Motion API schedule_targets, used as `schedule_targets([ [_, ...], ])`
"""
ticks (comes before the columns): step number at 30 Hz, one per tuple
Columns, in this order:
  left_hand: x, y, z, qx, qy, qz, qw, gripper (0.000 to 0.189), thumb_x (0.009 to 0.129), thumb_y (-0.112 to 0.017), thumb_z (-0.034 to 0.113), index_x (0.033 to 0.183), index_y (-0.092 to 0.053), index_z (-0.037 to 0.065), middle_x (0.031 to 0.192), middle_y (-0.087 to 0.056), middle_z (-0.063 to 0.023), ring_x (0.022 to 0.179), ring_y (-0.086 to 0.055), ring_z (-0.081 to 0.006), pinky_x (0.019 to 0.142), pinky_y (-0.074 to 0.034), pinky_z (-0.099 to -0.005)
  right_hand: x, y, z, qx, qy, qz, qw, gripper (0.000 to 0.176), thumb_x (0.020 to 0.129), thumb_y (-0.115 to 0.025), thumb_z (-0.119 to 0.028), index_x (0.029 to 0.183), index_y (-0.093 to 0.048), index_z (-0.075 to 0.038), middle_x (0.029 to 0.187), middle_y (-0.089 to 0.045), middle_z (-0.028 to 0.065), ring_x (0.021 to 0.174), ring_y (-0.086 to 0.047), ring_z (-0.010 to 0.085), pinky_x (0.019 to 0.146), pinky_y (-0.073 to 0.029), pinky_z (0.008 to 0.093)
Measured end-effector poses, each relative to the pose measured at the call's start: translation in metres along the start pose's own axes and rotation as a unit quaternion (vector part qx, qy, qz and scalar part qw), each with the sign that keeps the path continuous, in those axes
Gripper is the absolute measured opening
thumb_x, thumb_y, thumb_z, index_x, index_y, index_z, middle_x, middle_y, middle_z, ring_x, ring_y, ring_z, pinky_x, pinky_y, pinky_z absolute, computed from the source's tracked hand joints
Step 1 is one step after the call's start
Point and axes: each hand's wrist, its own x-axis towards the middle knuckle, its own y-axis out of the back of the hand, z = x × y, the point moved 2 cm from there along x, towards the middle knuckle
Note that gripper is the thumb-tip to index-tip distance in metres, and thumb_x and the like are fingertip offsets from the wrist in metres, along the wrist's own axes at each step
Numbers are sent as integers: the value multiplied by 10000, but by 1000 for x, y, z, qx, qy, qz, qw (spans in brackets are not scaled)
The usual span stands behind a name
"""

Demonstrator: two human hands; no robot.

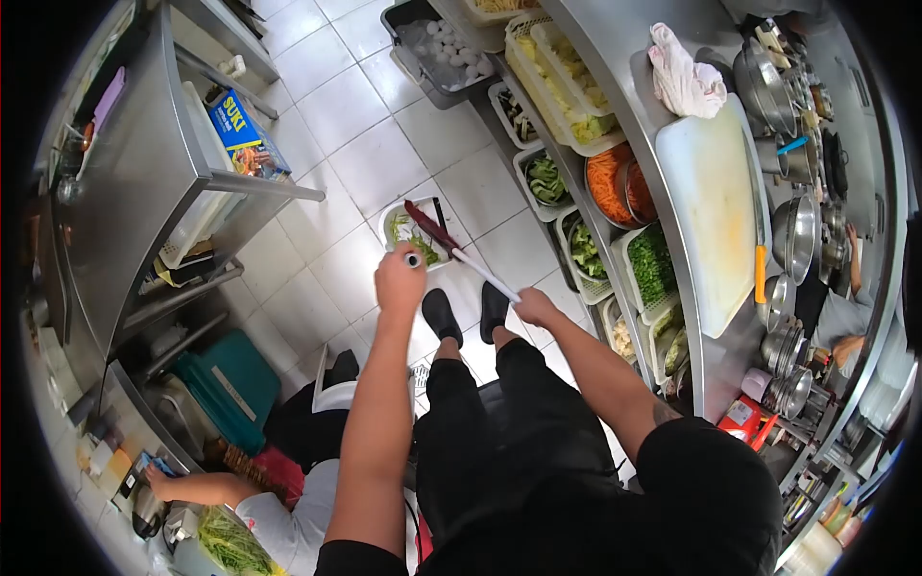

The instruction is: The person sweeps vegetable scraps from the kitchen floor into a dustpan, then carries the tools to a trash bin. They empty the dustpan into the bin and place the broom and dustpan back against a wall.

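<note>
My left hand (401, 280) is closed around an upright handle, whose round hollow end shows at the top of the fist. Just beyond it on the tiles is a white dustpan (387, 219), holding green and pale vegetable scraps (423, 248). The fist hides where handle and pan join. In my right hand (538, 308) is the white handle of a broom (488, 276), slanting down to the left. Its dark red bristles (430, 227) lie over the dustpan. My dark shoes (442, 319) are close to the pan.
On the right, a steel counter bears a white cutting board (711, 211) and an orange-handled knife (760, 274). Below stand baskets of cut vegetables (651, 269). A tub of eggs (447, 53) is ahead. At lower left, another person's arm (206, 488) reaches over a counter.
</note>
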Motion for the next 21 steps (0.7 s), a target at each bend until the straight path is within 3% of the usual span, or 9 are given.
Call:
schedule_targets([
  [2,-1,19,-23,-57,16,20,998,146,867,-639,230,924,-682,103,870,-697,-208,864,-664,-421,767,-525,-461,-17,18,13,51,-21,-33,998,320,808,-588,-153,1048,-706,24,1030,-692,262,977,-687,366,845,-550,443],
  [4,-5,40,-38,-85,30,25,996,146,867,-643,230,913,-688,99,856,-698,-203,859,-668,-418,758,-526,-447,-12,21,26,49,-77,27,995,316,807,-583,-147,1034,-703,37,1009,-692,267,962,-686,380,838,-552,442],
  [5,-9,53,-39,-89,43,3,995,147,865,-644,226,920,-683,96,885,-703,-197,862,-670,-417,762,-529,-460,18,3,43,20,-69,52,996,281,815,-585,-134,1009,-684,44,787,-687,242,630,-691,327,528,-550,409],
  [7,-16,53,-41,-91,60,-20,994,149,862,-645,223,928,-678,93,915,-708,-191,865,-671,-416,766,-531,-473,59,-18,27,-13,-66,65,996,244,792,-608,-123,954,-715,25,834,-706,232,720,-710,347,602,-568,400],
  [11,-19,22,-21,-7,1,28,1000,147,862,-644,241,918,-673,108,823,-673,-221,809,-653,-436,752,-517,-515,100,-77,-40,-285,110,-107,946,197,753,-645,-110,883,-748,-4,989,-711,214,913,-706,336,795,-559,417],
  [13,-21,13,-17,18,15,26,999,149,863,-644,238,932,-671,109,830,-671,-222,812,-651,-435,752,-514,-513,60,-66,-67,-256,81,-101,958,231,758,-644,-128,938,-751,-30,1017,-701,238,934,-696,359,811,-557,406],
  [16,-22,22,-38,-15,8,58,998,153,866,-645,235,931,-673,99,859,-679,-212,815,-655,-427,751,-519,-497,18,-15,-32,-48,22,-35,998,281,749,-637,-162,962,-743,-14,1008,-700,242,981,-684,365,855,-542,443],
  [17,-23,30,-54,-17,10,64,998,153,866,-645,235,931,-673,99,859,-679,-212,815,-655,-427,751,-519,-497,4,9,-29,-53,20,-66,996,298,777,-618,-182,999,-731,-18,1004,-699,240,975,-677,376,871,-534,457],
  [21,-34,67,-94,-113,64,48,990,161,873,-647,233,908,-677,79,858,-693,-201,815,-667,-409,747,-524,-465,26,31,0,-102,28,101,989,271,810,-588,-179,915,-717,35,963,-695,261,945,-674,412,883,-528,470],
])
